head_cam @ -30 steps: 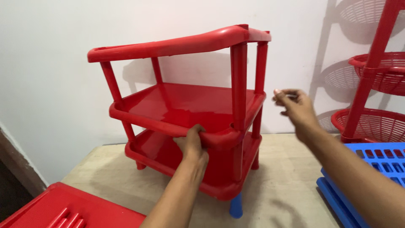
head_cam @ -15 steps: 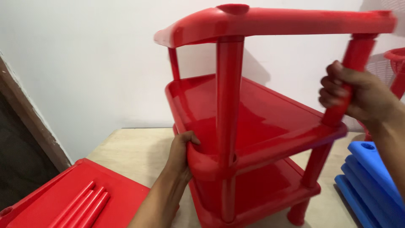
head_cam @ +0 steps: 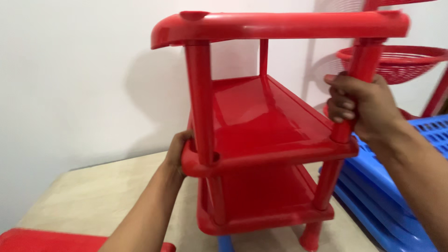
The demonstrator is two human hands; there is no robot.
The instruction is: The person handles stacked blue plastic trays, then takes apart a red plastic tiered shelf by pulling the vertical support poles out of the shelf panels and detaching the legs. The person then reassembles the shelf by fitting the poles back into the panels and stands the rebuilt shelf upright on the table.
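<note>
Far to the left of the red rack (head_cam: pixel 261 126), down in the corner, a flat red plastic piece (head_cam: pixel 51 241) lies on the bench (head_cam: pixel 102 196). The bench is pale and woody, and the rack stands on it in the middle of what I see, close in front of a white wall (head_cam: pixel 79 70). The rack has three flat shelves, one over the other, joined by round red posts. My left hand (head_cam: pixel 179 151) is at the rack's left front corner. It is curled around the edge of the middle shelf, right beside the front post, so it is holding the rack there. Under the rack, near its bottom front edge, a little bit of something blue (head_cam: pixel 225 243) peeks out, and I cannot tell what it is. My right hand (head_cam: pixel 361 107) is on the rack's right side. Its fingers are wrapped tight around the right post, just above the middle shelf and under the top shelf. So both of my hands are closed on the rack. To the right of the rack, low down, blue plastic trays (head_cam: pixel 396 196) with slots lie in a stack. Above them, behind my right hand, is a round red basket (head_cam: pixel 396 63) on a red stand.
</note>
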